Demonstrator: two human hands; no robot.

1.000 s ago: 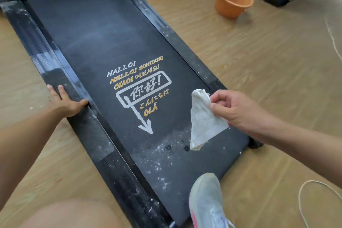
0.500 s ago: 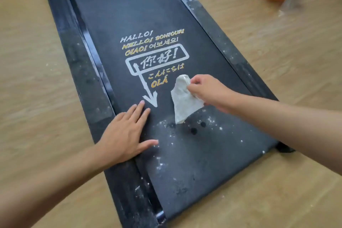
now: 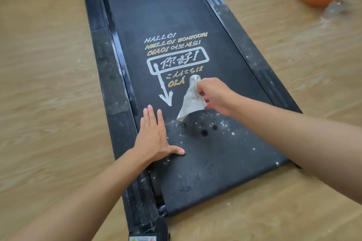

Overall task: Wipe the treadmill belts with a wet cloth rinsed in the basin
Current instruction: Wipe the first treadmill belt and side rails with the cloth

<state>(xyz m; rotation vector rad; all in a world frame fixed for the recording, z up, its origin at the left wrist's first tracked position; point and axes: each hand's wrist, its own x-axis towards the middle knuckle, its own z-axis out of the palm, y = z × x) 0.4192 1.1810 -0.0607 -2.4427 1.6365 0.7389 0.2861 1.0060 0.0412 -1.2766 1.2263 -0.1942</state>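
Right hand (image 3: pixel 214 96) pinches crumpled off-white cloth (image 3: pixel 191 101) mid-frame over dusty, white-flecked belt (image 3: pixel 156 15); left hand (image 3: pixel 154 135) flat, fingers straight.

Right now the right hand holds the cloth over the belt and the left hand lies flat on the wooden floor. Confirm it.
Not so. The head view shows the left hand lying flat on the belt, near its left edge, not on the wooden floor. The right hand does hold the cloth over the belt.
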